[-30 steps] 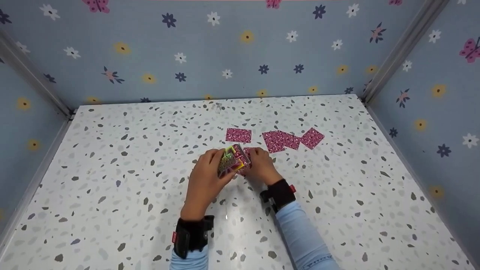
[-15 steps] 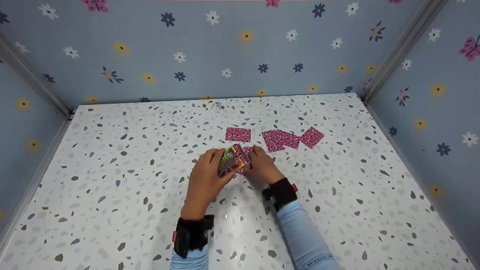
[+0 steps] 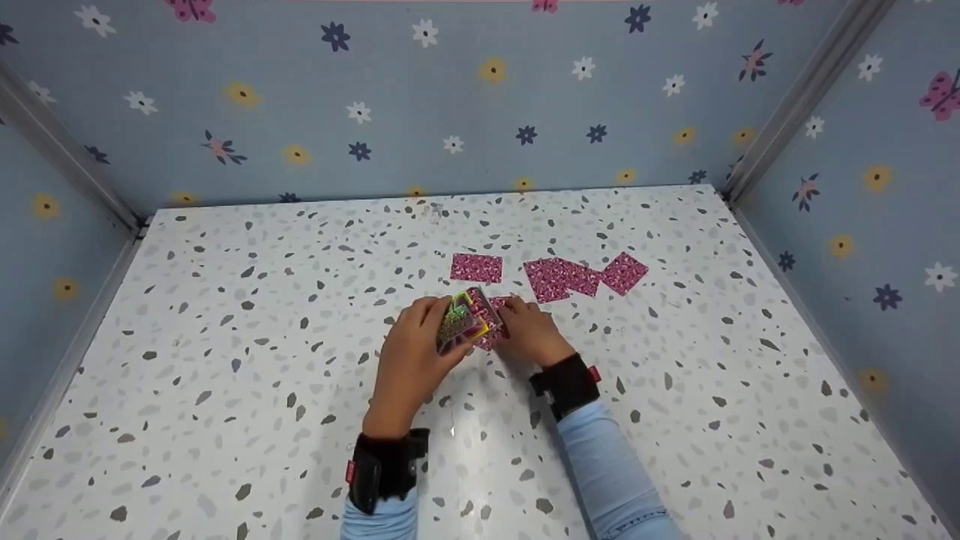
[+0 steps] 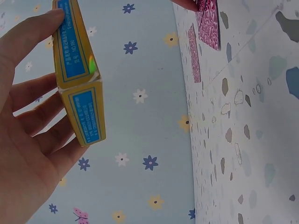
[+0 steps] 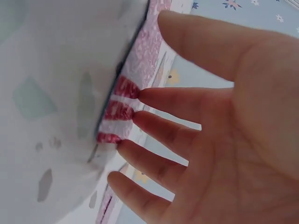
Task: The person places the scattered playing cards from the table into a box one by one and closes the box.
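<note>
My left hand (image 3: 411, 352) grips a small card box (image 3: 459, 324), thumb on one side and fingers on the other. The box has a shiny multicoloured face in the head view and gold sides with blue printed panels in the left wrist view. Just to its right, my right hand (image 3: 532, 334) reaches down to a pink patterned playing card (image 5: 140, 60) on the table. In the right wrist view its fairly straight fingertips touch the card, which mirrors them. The box and hand partly hide this card in the head view; whether others lie under it I cannot tell.
Beyond the hands a pink card (image 3: 477, 268) lies by itself. Further right, two overlapping cards (image 3: 546, 280) lie close to a tilted card (image 3: 625, 274). The speckled white table (image 3: 262, 322) meets flower-patterned panels (image 3: 450, 97) at its back and sides.
My right wrist has shifted slightly to the right, its fingers staying at the card. The left hand and the box have hardly moved.
</note>
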`<state>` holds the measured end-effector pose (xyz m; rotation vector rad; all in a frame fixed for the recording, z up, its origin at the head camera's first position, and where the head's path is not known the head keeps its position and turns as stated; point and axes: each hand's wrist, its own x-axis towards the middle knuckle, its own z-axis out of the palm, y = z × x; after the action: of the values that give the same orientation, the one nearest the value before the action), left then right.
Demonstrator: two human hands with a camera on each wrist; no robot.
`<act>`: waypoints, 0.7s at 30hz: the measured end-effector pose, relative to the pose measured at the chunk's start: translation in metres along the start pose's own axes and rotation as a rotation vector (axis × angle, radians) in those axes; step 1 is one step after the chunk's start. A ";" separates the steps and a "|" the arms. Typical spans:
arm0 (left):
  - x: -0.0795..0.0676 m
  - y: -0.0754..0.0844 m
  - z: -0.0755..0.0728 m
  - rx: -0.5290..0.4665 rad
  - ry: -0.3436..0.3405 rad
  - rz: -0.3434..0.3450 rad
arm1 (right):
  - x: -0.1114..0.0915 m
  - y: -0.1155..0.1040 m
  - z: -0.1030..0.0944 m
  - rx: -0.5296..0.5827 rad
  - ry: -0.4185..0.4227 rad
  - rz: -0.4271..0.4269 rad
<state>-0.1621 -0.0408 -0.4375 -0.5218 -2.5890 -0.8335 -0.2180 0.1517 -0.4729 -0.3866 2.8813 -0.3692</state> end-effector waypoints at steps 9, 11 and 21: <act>0.000 0.002 -0.001 0.001 0.003 0.011 | -0.002 -0.005 0.002 -0.020 0.005 0.049; 0.000 0.002 -0.001 0.009 0.000 0.011 | -0.002 -0.005 0.002 -0.042 0.017 0.054; 0.000 0.001 0.000 0.013 -0.004 0.015 | 0.001 -0.006 0.004 -0.068 0.030 0.111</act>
<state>-0.1616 -0.0398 -0.4368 -0.5389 -2.5894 -0.8108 -0.2170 0.1445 -0.4751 -0.2323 2.9349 -0.2605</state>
